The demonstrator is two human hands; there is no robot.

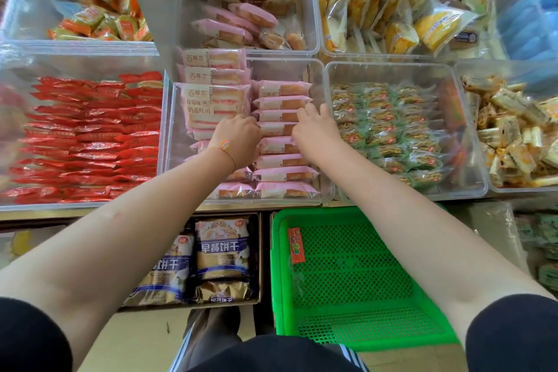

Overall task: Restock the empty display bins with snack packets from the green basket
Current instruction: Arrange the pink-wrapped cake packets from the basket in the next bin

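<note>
**Inspector:** The pink-wrapped cake packets (282, 130) stand in a row on edge in the clear plastic display bin (169, 142) at the centre front of the shelf. The left hand (238, 137) has its fingers curled shut on the left end of the row. The right hand (315, 127) presses the right end, and its fingers appear closed on one packet, though the grip itself is hidden.

**Clerk:** What could fail?

**Inspector:** In my judgement, uneven squeezing could tip the row like dominoes, or buckle a soft cake inside its wrapper. A packet lifted carelessly could also catch the larger pink packets (214, 106) stacked just beside the row.

**Clerk:** Room to work?

**Inspector:** Tight sideways. The bin's right wall touches the neighbouring bin of green-wrapped snacks (389, 130), and red-wrapped packets (87, 136) fill the bin on the left. Space remains behind the row. The green mesh plastic basket (356, 278) below the shelf edge is nearly empty; I see one orange-red stick packet (296, 246) in it.
</note>
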